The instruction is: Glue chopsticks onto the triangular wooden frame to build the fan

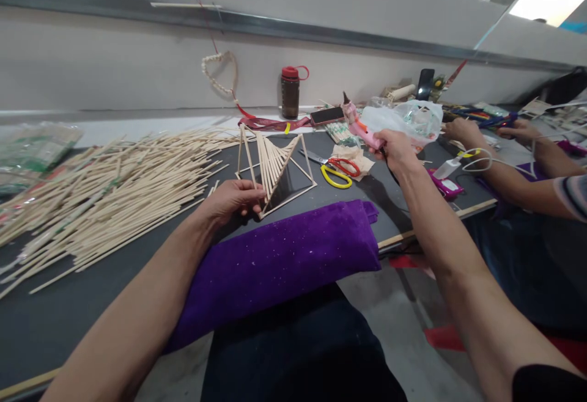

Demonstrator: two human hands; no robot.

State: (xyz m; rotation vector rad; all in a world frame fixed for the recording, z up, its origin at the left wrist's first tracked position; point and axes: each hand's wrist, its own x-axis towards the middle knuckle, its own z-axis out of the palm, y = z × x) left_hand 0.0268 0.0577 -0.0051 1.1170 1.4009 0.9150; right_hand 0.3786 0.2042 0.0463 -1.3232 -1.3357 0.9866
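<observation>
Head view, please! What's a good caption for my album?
Left grip on a wooden stick frame, right grip on a pink glue gun.

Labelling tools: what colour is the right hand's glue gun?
The glue gun is mostly pink, dark-tipped; head view.

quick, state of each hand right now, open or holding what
Left hand: closed, pinching the stick frame.
Right hand: closed, holding the pink glue gun.

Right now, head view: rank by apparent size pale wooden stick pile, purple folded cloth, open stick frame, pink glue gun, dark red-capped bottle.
1. Stick pile
2. Cloth
3. Stick frame
4. Glue gun and bottle: look too alike to rank
</observation>
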